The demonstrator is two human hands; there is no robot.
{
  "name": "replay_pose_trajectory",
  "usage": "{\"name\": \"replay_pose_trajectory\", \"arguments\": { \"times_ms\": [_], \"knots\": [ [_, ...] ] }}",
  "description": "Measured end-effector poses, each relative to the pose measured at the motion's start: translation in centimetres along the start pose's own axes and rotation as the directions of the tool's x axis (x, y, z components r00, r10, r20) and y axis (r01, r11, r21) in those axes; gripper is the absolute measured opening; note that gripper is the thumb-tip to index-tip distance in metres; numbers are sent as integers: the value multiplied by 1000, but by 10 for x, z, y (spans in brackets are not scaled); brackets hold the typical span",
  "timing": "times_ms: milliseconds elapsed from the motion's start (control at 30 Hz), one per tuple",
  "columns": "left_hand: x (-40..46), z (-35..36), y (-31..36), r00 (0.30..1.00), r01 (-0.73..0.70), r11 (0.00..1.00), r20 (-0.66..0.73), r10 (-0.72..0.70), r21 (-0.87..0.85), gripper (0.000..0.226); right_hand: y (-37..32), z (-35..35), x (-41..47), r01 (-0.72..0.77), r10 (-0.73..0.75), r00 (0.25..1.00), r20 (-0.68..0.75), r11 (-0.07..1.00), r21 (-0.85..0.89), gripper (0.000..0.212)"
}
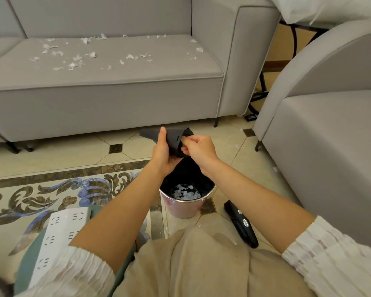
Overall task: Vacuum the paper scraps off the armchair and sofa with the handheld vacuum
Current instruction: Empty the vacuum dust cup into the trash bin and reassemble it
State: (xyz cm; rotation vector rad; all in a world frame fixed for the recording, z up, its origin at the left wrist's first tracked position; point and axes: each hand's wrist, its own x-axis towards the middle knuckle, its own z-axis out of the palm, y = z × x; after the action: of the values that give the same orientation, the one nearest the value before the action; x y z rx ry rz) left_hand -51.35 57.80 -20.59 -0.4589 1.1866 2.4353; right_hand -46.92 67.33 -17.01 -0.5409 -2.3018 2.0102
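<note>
My left hand [163,151] grips the dark grey nozzle and dust cup of the handheld vacuum [173,138], held over a small pink bin [184,209]. My right hand [198,149] pinches something at the cup's open end; what it pinches is hidden. White paper scraps lie inside the bin [185,192]. The vacuum's black motor body [241,224] lies on the floor to the right of the bin. Several white paper scraps [73,58] are scattered over the grey sofa seat [116,71]. The grey armchair [330,129] stands at the right.
A white power strip [58,234] lies on a green surface at the lower left. The patterned tile floor [51,189] runs between the sofa and my knees. A few scraps [274,168] lie on the floor by the armchair. A black metal stand [259,97] sits between sofa and armchair.
</note>
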Motion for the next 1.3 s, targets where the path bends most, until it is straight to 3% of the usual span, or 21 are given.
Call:
{"name": "replay_pose_trajectory", "arguments": {
  "times_ms": [133,333,633,1000,1100,1300],
  "knots": [
    [2,-2,1,999,-23,1000,-25,22,-10,50,-1,2,2,-16,16,1000,3,1000,25,16],
    [0,1,-3,996,94,993,6,-94,-70,64,1,1,5,-15,15,1000,-21,1000,24,19],
    [0,3,0,987,161,987,-7,-162,-23,62,3,6,1,116,-128,991,-49,974,-197,21],
    [-10,7,14,939,343,923,-89,-332,175,58,10,4,-3,303,-330,943,34,818,-489,20],
    [-11,8,15,945,322,936,-104,-309,144,58,10,4,-4,361,-384,921,73,764,-535,20],
    [-9,8,-1,984,174,984,-39,-172,44,58,10,-2,-1,260,-276,961,29,855,-450,20]
  ]
}}
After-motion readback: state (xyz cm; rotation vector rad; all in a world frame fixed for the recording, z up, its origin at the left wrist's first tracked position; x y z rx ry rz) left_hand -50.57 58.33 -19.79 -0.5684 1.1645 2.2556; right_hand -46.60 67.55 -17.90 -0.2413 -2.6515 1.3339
